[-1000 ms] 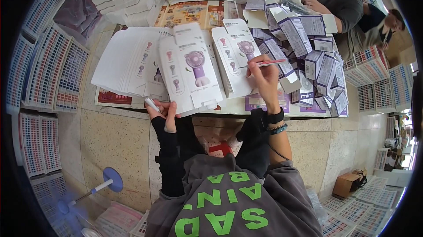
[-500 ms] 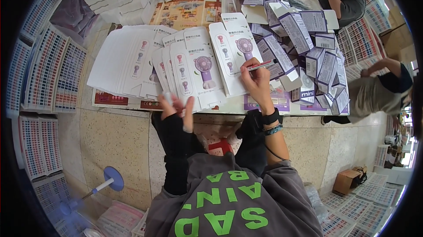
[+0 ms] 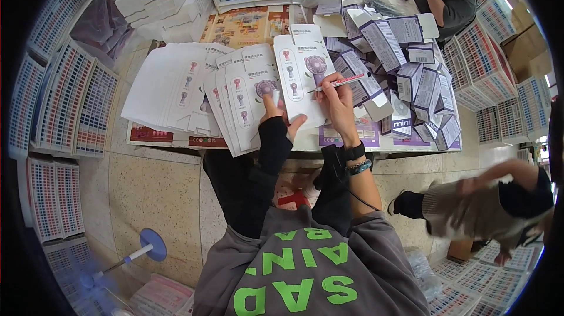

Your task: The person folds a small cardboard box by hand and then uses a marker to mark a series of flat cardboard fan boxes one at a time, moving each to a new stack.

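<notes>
Head view: left hand (image 3: 282, 117) closed round a small white object (image 3: 275, 99) at flat white cardboard boxes (image 3: 296, 107), bearing dark lettering and a purple fan picture; right hand (image 3: 339, 100), apart from it, grips a slim red-and-white pen (image 3: 346, 80). Tabletop (image 3: 305, 140) also carries purple-and-white cartons (image 3: 382, 43); a white plastic rack (image 3: 258, 0) stands beyond.

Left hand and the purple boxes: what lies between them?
In the head view, flat white cartons and the right hand holding a pen.
</notes>
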Demonstrator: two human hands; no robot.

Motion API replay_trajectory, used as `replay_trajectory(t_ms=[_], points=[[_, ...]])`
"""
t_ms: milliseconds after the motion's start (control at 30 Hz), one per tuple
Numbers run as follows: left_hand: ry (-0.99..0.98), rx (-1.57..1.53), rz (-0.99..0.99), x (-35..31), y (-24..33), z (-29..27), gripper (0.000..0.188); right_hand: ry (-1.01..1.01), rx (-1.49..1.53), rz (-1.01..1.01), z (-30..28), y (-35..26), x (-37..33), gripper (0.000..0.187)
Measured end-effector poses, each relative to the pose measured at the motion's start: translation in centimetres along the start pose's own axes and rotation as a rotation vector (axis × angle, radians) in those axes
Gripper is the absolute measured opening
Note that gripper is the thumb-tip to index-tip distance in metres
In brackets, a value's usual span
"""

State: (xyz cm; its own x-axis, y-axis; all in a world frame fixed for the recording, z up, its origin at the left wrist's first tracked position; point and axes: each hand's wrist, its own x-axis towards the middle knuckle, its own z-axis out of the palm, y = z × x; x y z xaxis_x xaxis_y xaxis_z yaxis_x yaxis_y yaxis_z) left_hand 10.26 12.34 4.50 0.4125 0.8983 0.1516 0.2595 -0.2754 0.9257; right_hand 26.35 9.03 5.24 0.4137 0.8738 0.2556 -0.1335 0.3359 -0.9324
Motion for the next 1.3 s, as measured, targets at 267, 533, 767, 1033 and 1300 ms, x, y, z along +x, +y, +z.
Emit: replay_trajectory(t_ms=[267,533,767,1033,1300], points=[[-0.012,-0.525,-0.18,-0.5,-1.4,-3.4,0.041,0.089,0.172,-0.055,1.3,-2.1,-0.2,0.011],[0.406,-0.474,-0.18,-6.3,-2.0,-8.0,0.043,-0.059,-0.353,-0.078,0.9,-2.8,0.2,0.01],[0.362,-0.147,-0.259,-6.6,-0.9,-7.9,0.04,0.032,-0.555,-0.072,0.6,-0.2,-0.7,0.012],[0.036,-0.248,-0.065,-2.9,-0.2,-1.6,0.051,-0.046,-0.697,-0.114,1.0,-0.6,-0.7,0.008],[0.019,0.032,-0.054,-0.4,-0.7,1.5,0.053,0.066,-0.01,-0.049,-0.7,0.1,0.0,0.011]])
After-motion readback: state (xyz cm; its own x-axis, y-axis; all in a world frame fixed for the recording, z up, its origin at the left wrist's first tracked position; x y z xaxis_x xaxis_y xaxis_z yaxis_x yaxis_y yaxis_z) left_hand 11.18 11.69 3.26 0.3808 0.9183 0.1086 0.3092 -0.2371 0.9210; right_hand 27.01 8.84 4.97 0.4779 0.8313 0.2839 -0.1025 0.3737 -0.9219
